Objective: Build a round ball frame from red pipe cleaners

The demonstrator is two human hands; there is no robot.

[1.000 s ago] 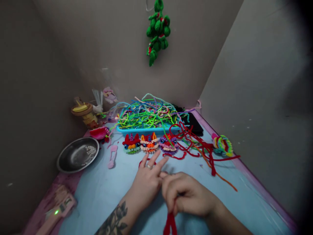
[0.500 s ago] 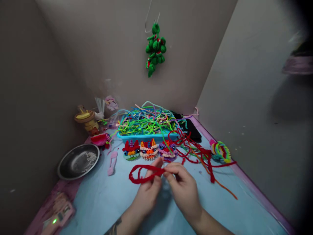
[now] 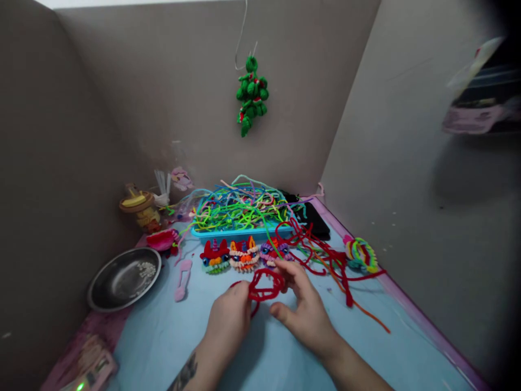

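Between my hands, above the blue mat, is a red pipe cleaner loop (image 3: 264, 297) bent into several rounds. My left hand (image 3: 232, 309) is closed on its left side, back of the hand up, with the fingertips hidden. My right hand (image 3: 303, 309) has its thumb away from the fingers, and its fingertips touch the loop's right edge. Just beyond stand three small fuzzy animal heads: a red one (image 3: 215, 256), an orange one (image 3: 244, 254) and a purple one (image 3: 274, 251), the last partly behind my right fingers.
A blue tray (image 3: 240, 235) heaped with colourful pipe cleaners stands behind. Loose red pipe cleaners (image 3: 317, 244) lie at right, near a multicoloured ring (image 3: 362, 255). At left are a metal bowl (image 3: 106, 288), a pink clip (image 3: 183, 279) and a pink device (image 3: 95, 369). Walls enclose the table.
The red loop has turned from pointing left to lying between my hands. My left hand has rolled over, back upward; my right thumb has come off the pipe cleaner. The view has tilted up slightly.
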